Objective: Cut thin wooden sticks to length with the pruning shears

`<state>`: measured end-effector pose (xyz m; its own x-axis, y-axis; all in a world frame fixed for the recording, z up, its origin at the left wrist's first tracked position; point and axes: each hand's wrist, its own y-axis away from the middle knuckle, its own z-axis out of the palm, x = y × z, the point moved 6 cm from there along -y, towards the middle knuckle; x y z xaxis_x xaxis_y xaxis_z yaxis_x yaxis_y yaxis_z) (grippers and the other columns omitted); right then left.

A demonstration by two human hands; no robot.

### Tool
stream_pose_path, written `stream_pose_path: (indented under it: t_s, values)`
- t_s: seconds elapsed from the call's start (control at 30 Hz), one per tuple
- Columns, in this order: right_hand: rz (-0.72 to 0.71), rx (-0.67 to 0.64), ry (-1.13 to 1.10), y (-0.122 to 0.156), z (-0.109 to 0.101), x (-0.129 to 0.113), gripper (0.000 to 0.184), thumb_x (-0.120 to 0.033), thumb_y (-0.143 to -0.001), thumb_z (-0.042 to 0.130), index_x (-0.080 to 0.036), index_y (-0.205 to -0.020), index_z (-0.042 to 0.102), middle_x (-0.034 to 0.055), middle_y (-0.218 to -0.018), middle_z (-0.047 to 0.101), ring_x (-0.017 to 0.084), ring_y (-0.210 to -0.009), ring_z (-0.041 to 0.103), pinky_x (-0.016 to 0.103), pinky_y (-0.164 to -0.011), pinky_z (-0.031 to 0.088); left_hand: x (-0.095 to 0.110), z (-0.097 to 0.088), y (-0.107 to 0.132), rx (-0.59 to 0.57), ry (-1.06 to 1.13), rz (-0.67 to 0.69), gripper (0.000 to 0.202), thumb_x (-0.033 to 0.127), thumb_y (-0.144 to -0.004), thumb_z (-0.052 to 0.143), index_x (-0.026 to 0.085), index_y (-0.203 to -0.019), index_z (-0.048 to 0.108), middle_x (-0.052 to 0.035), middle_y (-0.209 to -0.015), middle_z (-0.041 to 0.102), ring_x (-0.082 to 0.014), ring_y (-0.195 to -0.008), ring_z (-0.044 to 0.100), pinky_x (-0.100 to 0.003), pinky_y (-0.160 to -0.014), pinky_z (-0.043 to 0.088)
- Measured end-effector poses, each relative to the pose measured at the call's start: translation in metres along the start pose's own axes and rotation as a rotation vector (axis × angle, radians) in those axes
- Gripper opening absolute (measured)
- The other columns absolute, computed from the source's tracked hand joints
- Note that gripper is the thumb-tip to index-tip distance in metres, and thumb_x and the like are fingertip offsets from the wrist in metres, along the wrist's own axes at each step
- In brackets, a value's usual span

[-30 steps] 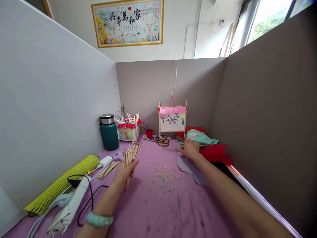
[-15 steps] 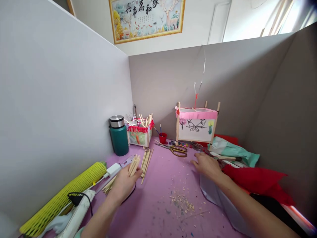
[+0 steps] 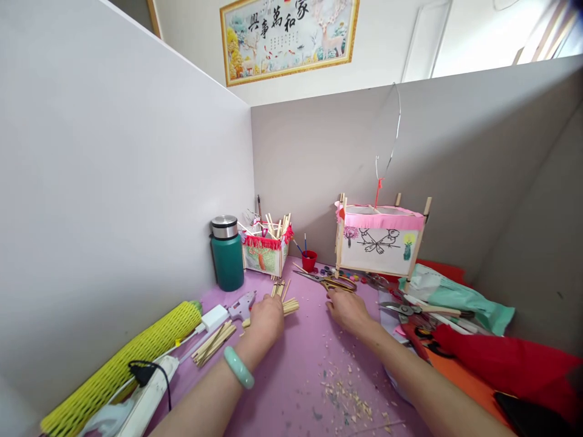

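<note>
You face one readable text: on the wall above the back partition, the gold-framed picture bears large black characters, legible to you right to left as 家和萬事興. Its smaller lettering is too small to read.

The left hand hides the middle of 1 stick bundle, and the top edge crops the framed picture.
</note>
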<state>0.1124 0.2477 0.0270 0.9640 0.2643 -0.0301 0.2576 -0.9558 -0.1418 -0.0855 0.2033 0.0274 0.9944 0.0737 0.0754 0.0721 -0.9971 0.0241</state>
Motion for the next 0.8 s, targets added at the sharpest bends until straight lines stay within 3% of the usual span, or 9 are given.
stream_pose_path:
  t_s: [0.17, 0.43, 0.53, 0.67, 0.8]
  values:
    - [0.006, 0.012, -0.006, -0.004, 0.001, 0.003, 0.031, -0.021, -0.088, 0.045, -0.014, -0.105, 0.07, 0.0152, -0.114, 0.069, 0.029, -0.101, 0.065, 0.033, -0.082, 0.046, -0.009, 0.001, -0.009, 0.03, 0.012, 0.004, 0.034, 0.016, -0.081, 0.052, 0.014, -0.114, 0.06, -0.0161, -0.106, 0.066, -0.0296, -0.098, 0.066, -0.037, -0.079, 0.05]
    - [-0.068, -0.004, -0.051, -0.029, 0.006, -0.039, 0.026, -0.021, -0.09, 0.047, -0.016, -0.099, 0.071, 0.012, -0.107, 0.071, 0.025, -0.1, 0.065, 0.029, -0.081, 0.044, -0.019, -0.005, -0.006, 0.088, -0.022, -0.019, 0.031, 0.016, -0.084, 0.047, 0.012, -0.111, 0.062, -0.0171, -0.104, 0.065, -0.0293, -0.096, 0.066, -0.037, -0.077, 0.05]
    - [-0.006, -0.001, -0.058, -0.055, 0.008, -0.04, 0.025, -0.022, -0.094, 0.047, -0.015, -0.105, 0.069, 0.012, -0.111, 0.068, 0.023, -0.102, 0.064, 0.031, -0.085, 0.046, -0.016, -0.005, -0.002, 0.098, -0.034, -0.017, 0.032, 0.013, -0.083, 0.046, 0.014, -0.111, 0.063, -0.0159, -0.105, 0.064, -0.0278, -0.092, 0.067, -0.036, -0.076, 0.05]
    - [0.126, -0.024, -0.069, -0.094, 0.014, -0.033, 0.027, -0.034, -0.095, 0.054, -0.015, -0.112, 0.062, 0.0079, -0.113, 0.065, 0.02, -0.101, 0.063, 0.041, -0.089, 0.05, -0.014, 0.0, 0.0, 0.074, -0.043, 0.0, 0.038, 0.006, -0.081, 0.042, 0.017, -0.111, 0.064, -0.0143, -0.108, 0.064, -0.0263, -0.089, 0.068, -0.036, -0.074, 0.051]
    - [0.253, -0.089, -0.085, -0.12, 0.028, -0.027, 0.028, -0.035, -0.093, 0.059, -0.013, -0.109, 0.062, 0.0076, -0.11, 0.065, 0.019, -0.097, 0.064, 0.04, -0.086, 0.053, -0.015, 0.005, -0.001, 0.043, -0.024, -0.009, 0.041, 0.003, -0.076, 0.044, 0.018, -0.109, 0.065, -0.0139, -0.108, 0.065, -0.0264, -0.091, 0.068, -0.035, -0.075, 0.051]
